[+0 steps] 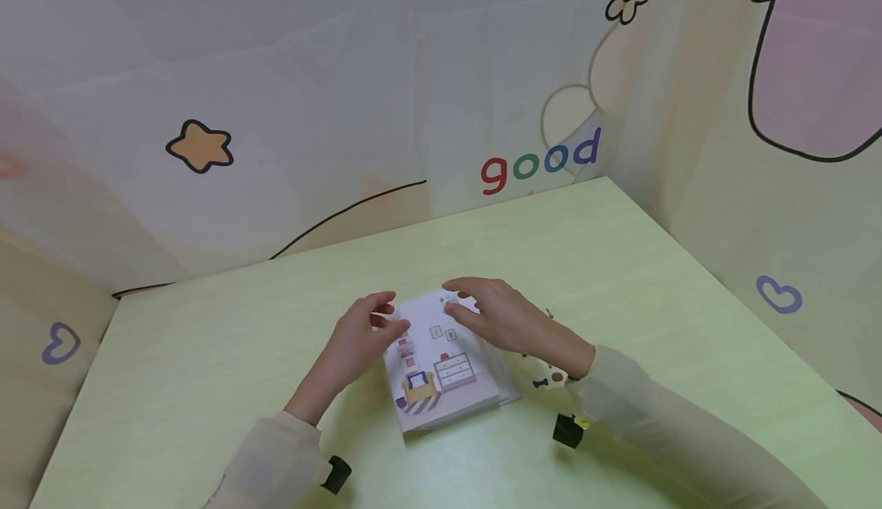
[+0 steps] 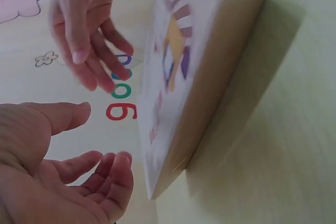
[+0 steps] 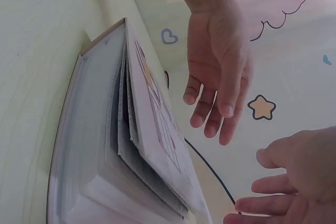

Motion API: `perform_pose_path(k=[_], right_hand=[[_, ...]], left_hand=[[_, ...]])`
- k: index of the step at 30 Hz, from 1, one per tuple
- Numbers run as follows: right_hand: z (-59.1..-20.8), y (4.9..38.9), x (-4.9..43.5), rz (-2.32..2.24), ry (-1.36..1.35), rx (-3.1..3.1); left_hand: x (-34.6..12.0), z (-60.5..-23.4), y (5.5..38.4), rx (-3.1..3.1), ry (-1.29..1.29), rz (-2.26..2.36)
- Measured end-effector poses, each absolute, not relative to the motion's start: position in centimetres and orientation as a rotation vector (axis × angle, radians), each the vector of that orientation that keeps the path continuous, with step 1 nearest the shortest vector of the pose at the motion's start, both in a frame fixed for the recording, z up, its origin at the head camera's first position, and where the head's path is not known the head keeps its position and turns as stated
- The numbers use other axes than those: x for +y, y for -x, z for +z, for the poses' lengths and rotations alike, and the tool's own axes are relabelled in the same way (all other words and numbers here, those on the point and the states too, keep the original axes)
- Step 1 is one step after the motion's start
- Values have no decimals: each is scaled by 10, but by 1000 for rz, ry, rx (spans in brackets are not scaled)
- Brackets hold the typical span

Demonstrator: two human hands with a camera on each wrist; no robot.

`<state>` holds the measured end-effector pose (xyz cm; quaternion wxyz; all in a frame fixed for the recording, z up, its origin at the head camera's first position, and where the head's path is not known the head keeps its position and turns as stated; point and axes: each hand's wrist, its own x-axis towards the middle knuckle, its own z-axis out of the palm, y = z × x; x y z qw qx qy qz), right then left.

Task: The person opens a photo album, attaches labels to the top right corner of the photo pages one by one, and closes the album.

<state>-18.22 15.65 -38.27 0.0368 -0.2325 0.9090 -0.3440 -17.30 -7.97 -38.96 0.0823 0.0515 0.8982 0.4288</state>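
Observation:
A thick book (image 1: 455, 371) lies on the table, its white cover printed with an armchair, a chest of drawers and small picture frames. My left hand (image 1: 361, 340) hovers over the cover's left side, fingers relaxed and holding nothing. Across from it, over the upper right part, is my right hand (image 1: 499, 310), with thumb and fingers apart. Both palms face each other in the wrist views, a gap between them. The right wrist view shows the page edges of the book (image 3: 100, 145), with the cover and some thick leaves slightly lifted from the block.
Small cut-out pieces (image 1: 551, 379) with dark shapes lie right of the book, partly hidden under the right forearm. Pale green table (image 1: 220, 356) surrounds the book. Printed cloth walls (image 1: 331, 111) stand behind and at both sides.

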Motion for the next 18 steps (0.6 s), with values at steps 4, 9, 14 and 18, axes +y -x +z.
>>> perform_pose_path(k=[4, 9, 14, 18], right_hand=[[-385, 182, 159, -1046, 745, 2768], [-389, 179, 161, -962, 869, 2759], [-396, 174, 162, -827, 945, 2780], [-403, 169, 162, -720, 977, 2794]], left_hand=[[-72, -397, 160, 2795, -257, 1146], [-68, -407, 138, 2994, -506, 863], [-67, -416, 120, 3038, -708, 705], [-68, -419, 109, 2994, -758, 643]])
